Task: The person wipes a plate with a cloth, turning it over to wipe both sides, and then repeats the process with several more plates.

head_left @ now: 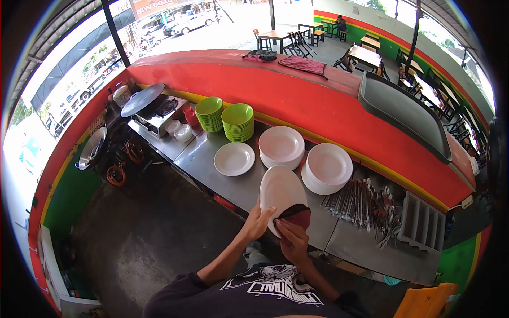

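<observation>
A white plate [282,190] is held up and tilted in front of me, over the near edge of the metal counter [204,164]. My left hand [259,221] grips its lower left rim, thumb on the face. In my right hand [292,236] is a dark red cloth [298,217] with a black edge, pressed against the plate's lower right side. Just beyond stand two stacks of white plates, a left stack [281,146] and a right stack [328,165]. A single white plate [234,159] lies flat to their left.
Two stacks of green bowls [237,122] stand behind the single plate, near a stove [159,114]. Spoons and forks [360,204] lie in a spread at the right, beside a grey cutlery tray [421,222]. Dark trays [405,114] rest on the red ledge [212,71].
</observation>
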`<state>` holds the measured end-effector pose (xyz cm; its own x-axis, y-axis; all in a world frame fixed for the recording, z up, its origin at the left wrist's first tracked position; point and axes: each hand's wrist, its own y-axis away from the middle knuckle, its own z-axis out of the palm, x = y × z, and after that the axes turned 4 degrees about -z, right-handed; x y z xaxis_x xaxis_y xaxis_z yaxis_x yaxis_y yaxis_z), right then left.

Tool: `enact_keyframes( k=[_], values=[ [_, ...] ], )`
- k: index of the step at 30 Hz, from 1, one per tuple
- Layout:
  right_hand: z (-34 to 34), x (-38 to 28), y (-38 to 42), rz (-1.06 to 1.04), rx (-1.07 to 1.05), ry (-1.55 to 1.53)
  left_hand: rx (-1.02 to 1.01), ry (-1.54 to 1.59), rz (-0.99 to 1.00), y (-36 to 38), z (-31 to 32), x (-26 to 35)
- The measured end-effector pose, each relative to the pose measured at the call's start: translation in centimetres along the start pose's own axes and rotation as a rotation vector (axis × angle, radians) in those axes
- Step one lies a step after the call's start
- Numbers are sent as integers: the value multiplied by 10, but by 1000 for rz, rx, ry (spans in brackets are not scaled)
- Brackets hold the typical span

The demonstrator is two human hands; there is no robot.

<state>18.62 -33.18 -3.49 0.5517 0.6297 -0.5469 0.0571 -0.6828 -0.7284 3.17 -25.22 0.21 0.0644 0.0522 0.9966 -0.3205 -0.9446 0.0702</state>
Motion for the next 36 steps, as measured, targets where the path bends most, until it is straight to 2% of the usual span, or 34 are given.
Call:
enact_keyframes(
  k=[1,3,5,11,17,23,27,29,36],
  values=[
    [1,-8,-3,21,26,-19,-2,-49,38,4,7,2],
    [4,-14,-3,45,46,-49,-19,-45,-99,10,15,11],
    [6,-15,1,49,36,-69,-5,-33,-36,4,14,-17],
    [-3,13,17,-17,-55,7,-40,204,-29,-3,-10,-4],
    [-18,6,9,4,-82,-13,-62,97,-44,1,2,-13],
    [-12,-7,16,139,-30,-116,-94,77,-104,8,18,-14],
    [-16,-1,25,85,-41,-48,-80,76,-57,4,11,-16],
    [-21,1,28,44,-43,2,-160,173,-129,-6,-2,-27],
    [-36,-15,16,65,-1,32,-177,170,-216,17,22,21]
  ],
)
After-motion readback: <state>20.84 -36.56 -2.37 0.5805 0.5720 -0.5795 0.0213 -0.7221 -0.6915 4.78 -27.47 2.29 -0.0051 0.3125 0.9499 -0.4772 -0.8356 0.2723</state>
